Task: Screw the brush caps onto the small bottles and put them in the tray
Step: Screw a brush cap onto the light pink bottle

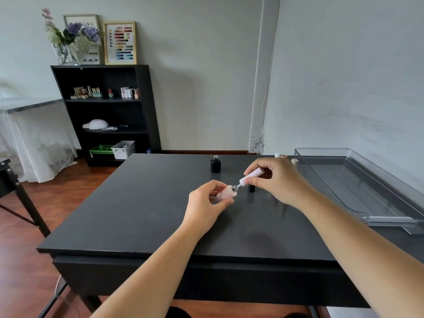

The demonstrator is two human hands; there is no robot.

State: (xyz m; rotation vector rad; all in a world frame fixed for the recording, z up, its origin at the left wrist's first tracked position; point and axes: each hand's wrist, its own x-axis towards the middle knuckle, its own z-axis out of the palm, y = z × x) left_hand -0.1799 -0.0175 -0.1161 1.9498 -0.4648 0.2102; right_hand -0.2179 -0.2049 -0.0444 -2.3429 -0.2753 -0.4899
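Observation:
My left hand (207,203) holds a small pale pink bottle (227,192) tilted, its neck pointing up and right. A pink ribbed brush cap (253,175) is pinched in my right hand (276,180), and its brush stem enters the bottle's neck. An open black bottle (215,164) stands upright farther back on the black table (137,214). A small black cap (252,188) stands just below my right hand. The clear plastic tray (358,187) lies at the right and looks empty. Behind my right hand a few more pale items (294,161) are partly hidden.
A black bookshelf (146,106) with small bottles, a white lamp and bins stands against the far wall at the left. A black stand (20,191) sits at the left edge. The floor is red-brown wood.

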